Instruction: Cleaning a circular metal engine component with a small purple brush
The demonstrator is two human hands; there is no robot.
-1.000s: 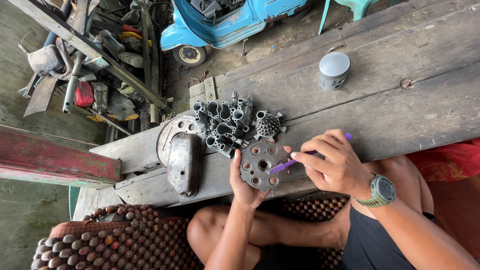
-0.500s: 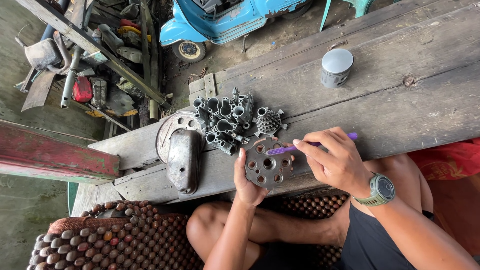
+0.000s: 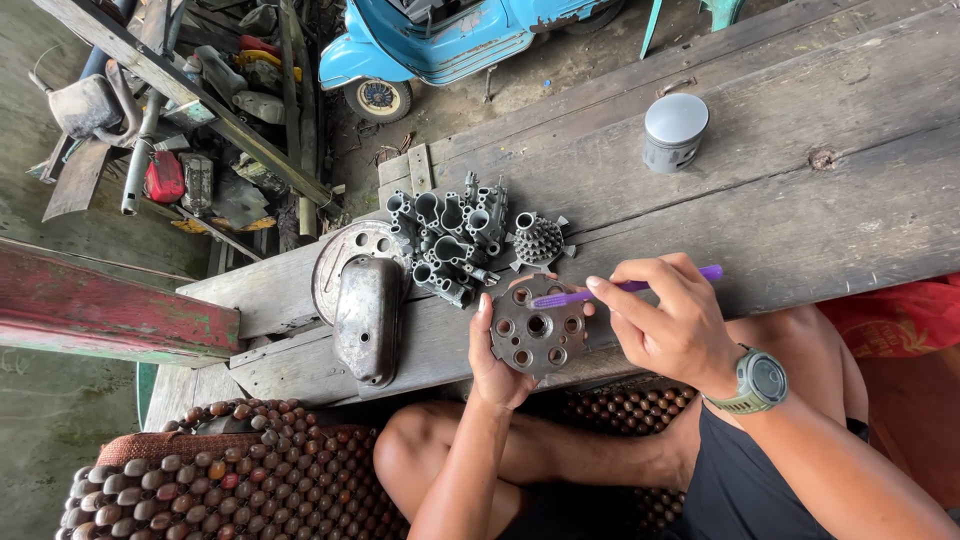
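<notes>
My left hand point(image 3: 492, 362) grips a round grey metal disc point(image 3: 537, 337) with several holes, held at the near edge of the wooden bench point(image 3: 800, 200). My right hand point(image 3: 668, 325) holds a purple brush point(image 3: 640, 288) by its handle, with the brush tip lying on the disc's upper rim. A watch sits on my right wrist. Just beyond the disc lie a cluster of grey metal tube-shaped parts point(image 3: 447, 235) and a small spiked round part point(image 3: 539, 240).
A metal cover point(image 3: 368, 318) and a round plate point(image 3: 345, 255) lie left of the disc. A grey piston point(image 3: 672, 130) stands farther back on the bench. A blue scooter point(image 3: 440, 45) and scrap metal sit on the ground beyond. A beaded seat mat point(image 3: 230, 480) lies under my legs.
The brush tip has moved up from the disc's middle to its upper rim. The disc has tilted slightly in my left hand.
</notes>
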